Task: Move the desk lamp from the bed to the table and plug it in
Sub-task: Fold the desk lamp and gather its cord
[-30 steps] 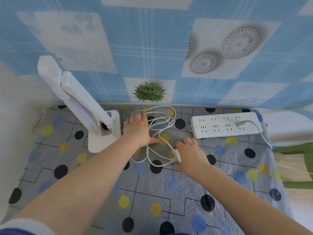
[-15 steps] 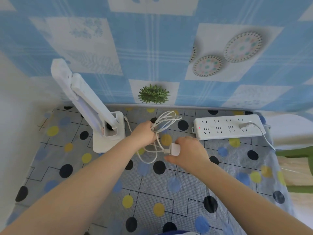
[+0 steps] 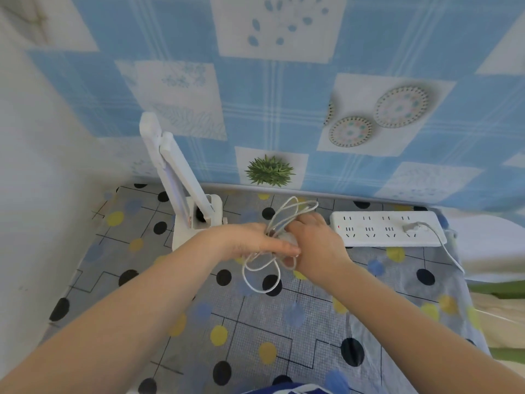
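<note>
Lamp (image 3: 196, 217) is already on the table (image 3: 284, 336), just left of the power strip (image 3: 386, 228). Both hands meet over the bunched cord (image 3: 264, 265): left hand (image 3: 255, 243) gripping the loops, right hand (image 3: 312, 245) closed around the plug. Loops look tangled, so yanking toward the strip could knot them or tip the lamp.

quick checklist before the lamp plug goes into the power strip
1. Lamp upright on the table: ok.
2. Cord free of loops: not ok, coils bunched between left hand and right hand.
3. Plug in a firm grip: cannot tell, it sits blurred between the hands.
4. Free sockets on power strip: ok, only the far right one is taken.
5. Strip powered: cannot tell for sure; a red light shows at its left end.
</note>
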